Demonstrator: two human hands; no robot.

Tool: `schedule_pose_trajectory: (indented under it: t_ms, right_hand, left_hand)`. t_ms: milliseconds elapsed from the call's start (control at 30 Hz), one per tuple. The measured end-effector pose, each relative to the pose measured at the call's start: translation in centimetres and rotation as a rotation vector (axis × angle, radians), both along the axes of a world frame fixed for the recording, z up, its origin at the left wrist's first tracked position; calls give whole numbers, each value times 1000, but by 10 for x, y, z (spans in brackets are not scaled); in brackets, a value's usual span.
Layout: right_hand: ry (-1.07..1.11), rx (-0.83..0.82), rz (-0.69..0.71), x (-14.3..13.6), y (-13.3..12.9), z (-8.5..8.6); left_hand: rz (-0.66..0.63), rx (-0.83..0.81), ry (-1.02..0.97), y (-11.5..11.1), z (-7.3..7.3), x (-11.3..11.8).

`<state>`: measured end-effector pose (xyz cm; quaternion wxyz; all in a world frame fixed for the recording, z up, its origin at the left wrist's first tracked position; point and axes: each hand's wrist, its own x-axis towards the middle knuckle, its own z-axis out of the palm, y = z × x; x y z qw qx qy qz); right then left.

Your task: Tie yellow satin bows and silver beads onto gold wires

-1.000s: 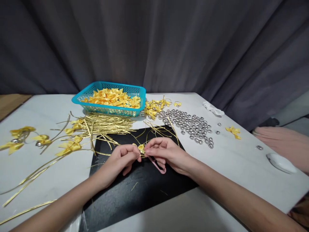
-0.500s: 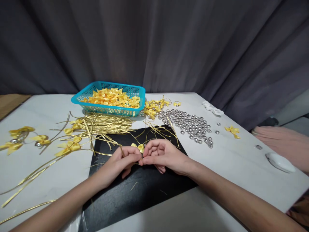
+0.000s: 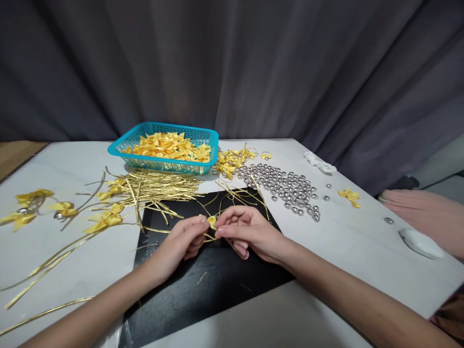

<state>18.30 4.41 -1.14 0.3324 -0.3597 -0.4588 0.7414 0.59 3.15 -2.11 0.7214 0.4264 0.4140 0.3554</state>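
Over a black mat point(image 3: 195, 299) my two hands meet, fingertips almost touching. My left hand point(image 3: 188, 238) pinches a yellow ribbon bow point(image 3: 212, 221) between thumb and index finger. Gold cord point(image 3: 209, 238) runs out just below it, between the hands. My right hand point(image 3: 246, 232) has its thumb and index finger closed together at the bow's right side; whatever lies between those tips is too small to make out. Its other fingers are curled. Loose gold cords point(image 3: 235, 193) lie on the mat just beyond the hands.
Behind stands a turquoise basket point(image 3: 163, 162) of yellow bows, with a heap of gold cords point(image 3: 163, 186) before it. Silver heart-shaped beads point(image 3: 286, 188) are spread at right, near a white computer mouse point(image 3: 420, 243). Corded bows point(image 3: 105, 220) lie at left. A grey curtain point(image 3: 232, 63) hangs behind.
The left fingers have shifted slightly up and left, onto the bow, which now shows between the hands. The right fingertips have come a little apart from the left ones.
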Motion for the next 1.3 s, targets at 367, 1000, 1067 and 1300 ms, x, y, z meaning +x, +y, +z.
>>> schedule_pose_trajectory:
  t_ms: [367,1000,1067,1300]
  right_hand:
    - [-223,104,-8,1,-1,1]
    - [-146,15,-21,-2,-3,1]
    - [-78,-53,14,-1,-2,1]
    - [-11,-100,105,6,5,-7]
  left_hand:
    - [-15,124,138,0,-1,-1]
    - [-11,176,154,-3,0,-1]
    - [-8,166,145,-3,-1,-1]
    - [14,151,142,-1,0,0]
